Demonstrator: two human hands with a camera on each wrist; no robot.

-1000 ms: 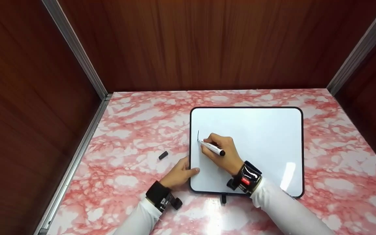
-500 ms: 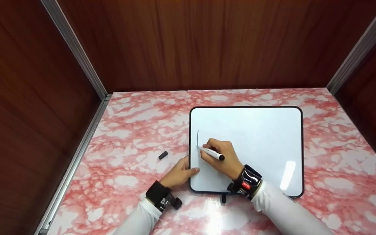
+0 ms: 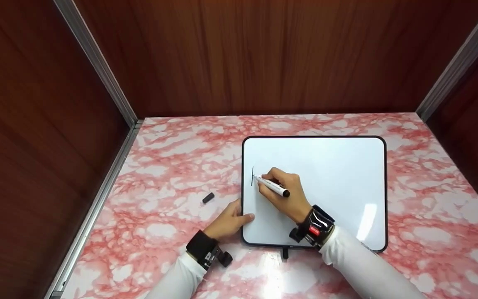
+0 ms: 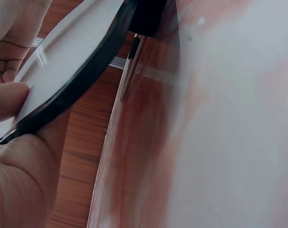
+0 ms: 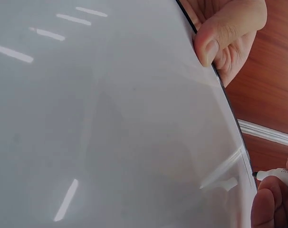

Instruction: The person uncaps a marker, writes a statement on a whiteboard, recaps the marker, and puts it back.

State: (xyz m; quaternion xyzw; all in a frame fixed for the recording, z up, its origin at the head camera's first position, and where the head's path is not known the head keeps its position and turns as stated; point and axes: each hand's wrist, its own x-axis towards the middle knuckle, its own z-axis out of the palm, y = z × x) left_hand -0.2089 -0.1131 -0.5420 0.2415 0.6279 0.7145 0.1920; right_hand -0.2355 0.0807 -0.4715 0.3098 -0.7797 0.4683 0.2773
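Note:
A white marker [image 3: 273, 185] is pinched in my right hand [image 3: 286, 193], its tip at the whiteboard's left part beside a short upright black line [image 3: 252, 176]. The black-framed whiteboard [image 3: 326, 178] is tilted up from the table. My left hand [image 3: 228, 220] grips its left edge, thumb on the writing face and fingers behind. In the left wrist view the board's dark frame [image 4: 82, 83] runs between thumb and palm. The right wrist view shows the marker [image 5: 277, 175] with its black tip at the board's surface, and the left thumb [image 5: 215, 40] on the edge.
A black marker cap [image 3: 208, 197] lies on the red-and-white marbled table [image 3: 160, 178], left of the board. A small black piece [image 3: 285, 252] sticks out under the board's lower edge. Wood-grain panels [image 3: 243, 58] with metal corner posts enclose the back and sides.
The right hand moved the marker down, lengthening the upright line, then came back up and slightly right to about the line's middle. The left hand keeps its grip on the edge.

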